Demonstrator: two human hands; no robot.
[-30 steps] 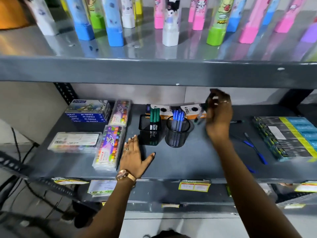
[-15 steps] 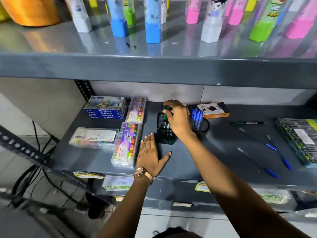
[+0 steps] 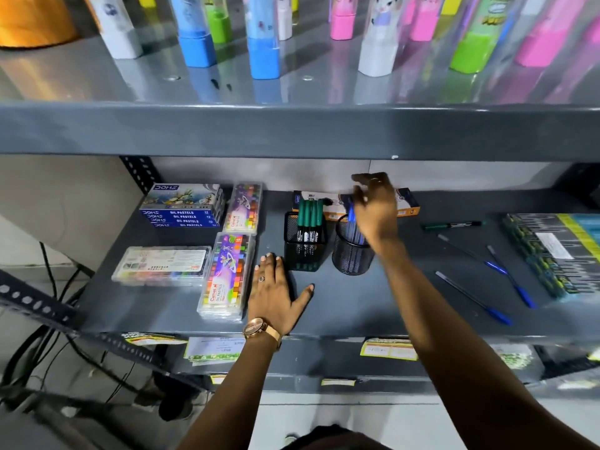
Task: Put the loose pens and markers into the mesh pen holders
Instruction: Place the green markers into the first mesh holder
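Note:
Two black mesh holders stand mid-shelf. The square holder (image 3: 303, 251) contains several green markers (image 3: 310, 216). The round holder (image 3: 352, 256) contains blue pens (image 3: 352, 227). My right hand (image 3: 376, 209) hovers above the round holder, fingers spread, nothing in it. My left hand (image 3: 276, 289) lies flat on the shelf just left of the square holder. To the right, one loose green marker (image 3: 451, 225) and three loose blue pens (image 3: 472, 254) (image 3: 511, 277) (image 3: 474, 298) lie on the shelf.
Pastel boxes (image 3: 181, 206) (image 3: 227, 274) and a clear case (image 3: 160, 266) fill the shelf's left side. An orange box (image 3: 404, 203) lies behind the holders. A flat pack (image 3: 552, 251) sits far right. The upper shelf edge (image 3: 292, 131) overhangs, carrying colourful tubes.
My right hand carried a green marker to the square holder, let it go there, and has since lifted rightward above the round holder. My left hand stayed flat.

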